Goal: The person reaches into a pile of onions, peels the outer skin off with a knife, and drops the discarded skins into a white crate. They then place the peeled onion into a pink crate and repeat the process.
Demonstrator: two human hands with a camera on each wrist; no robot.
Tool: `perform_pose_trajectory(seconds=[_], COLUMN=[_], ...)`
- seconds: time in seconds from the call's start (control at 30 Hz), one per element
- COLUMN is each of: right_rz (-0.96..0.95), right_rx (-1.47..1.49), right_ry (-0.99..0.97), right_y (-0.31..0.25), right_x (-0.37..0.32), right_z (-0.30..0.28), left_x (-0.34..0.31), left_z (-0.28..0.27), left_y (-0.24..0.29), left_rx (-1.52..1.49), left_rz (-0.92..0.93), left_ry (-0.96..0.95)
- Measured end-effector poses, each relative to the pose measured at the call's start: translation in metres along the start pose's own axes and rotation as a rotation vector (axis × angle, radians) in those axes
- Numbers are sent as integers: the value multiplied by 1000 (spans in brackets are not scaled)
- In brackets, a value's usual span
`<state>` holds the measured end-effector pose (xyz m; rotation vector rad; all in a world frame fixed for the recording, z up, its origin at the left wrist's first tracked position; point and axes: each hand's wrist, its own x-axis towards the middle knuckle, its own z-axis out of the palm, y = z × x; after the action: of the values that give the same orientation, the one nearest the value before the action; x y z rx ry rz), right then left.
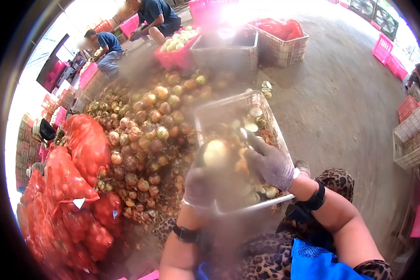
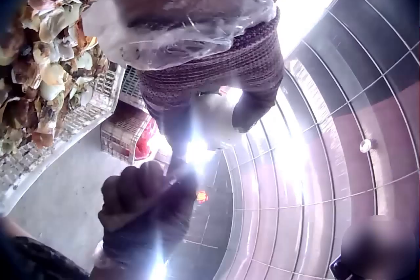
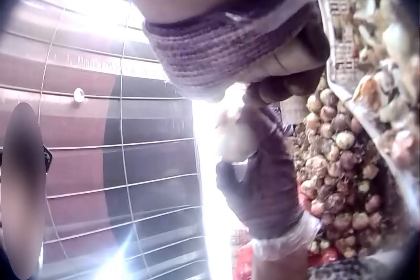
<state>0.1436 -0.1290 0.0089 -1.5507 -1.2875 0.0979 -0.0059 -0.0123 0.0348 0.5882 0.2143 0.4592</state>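
In the head view my gloved left hand [image 1: 198,186] holds a pale, peeled-looking onion [image 1: 216,153] over the near left side of a white crate [image 1: 284,140]. Its fingers and thumb curve round the onion [image 2: 216,119] in the left wrist view. Close by, on the right, my gloved right hand [image 1: 269,165] has curled fingers, seen as a fist in the left wrist view. A small blade-like tool seems to be in it, mostly hidden by glare and the fingers. Onion skins and pale scraps [image 1: 251,127] lie inside the crate. Blur covers part of the head view.
A large heap of unpeeled onions [image 1: 144,126] spreads left of the crate, beside red mesh sacks [image 1: 70,182]. Behind stand a pink crate of peeled onions [image 1: 179,44], a grey bin [image 1: 226,53] and a crate with red mesh [image 1: 284,46]. Two people sit working at the back left.
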Motion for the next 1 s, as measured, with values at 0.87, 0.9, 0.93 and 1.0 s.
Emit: perform_pose_trajectory(seconds=[0.87, 0.9, 0.93, 1.0], right_rz=[-92, -92, -56, 51], right_rx=[-277, -283, -280, -267], right_ry=[-272, -305, -342, -420], right_y=[-35, -33, -32, -31], right_x=[6, 4, 4, 5], right_z=[-1, 2, 2, 3], left_x=[-9, -9, -8, -7], left_z=[11, 4, -8, -17], left_y=[3, 0, -5, -7], left_rx=[1077, 1069, 1059, 1125], left_rz=[258, 311, 364, 410], left_ry=[257, 251, 245, 247])
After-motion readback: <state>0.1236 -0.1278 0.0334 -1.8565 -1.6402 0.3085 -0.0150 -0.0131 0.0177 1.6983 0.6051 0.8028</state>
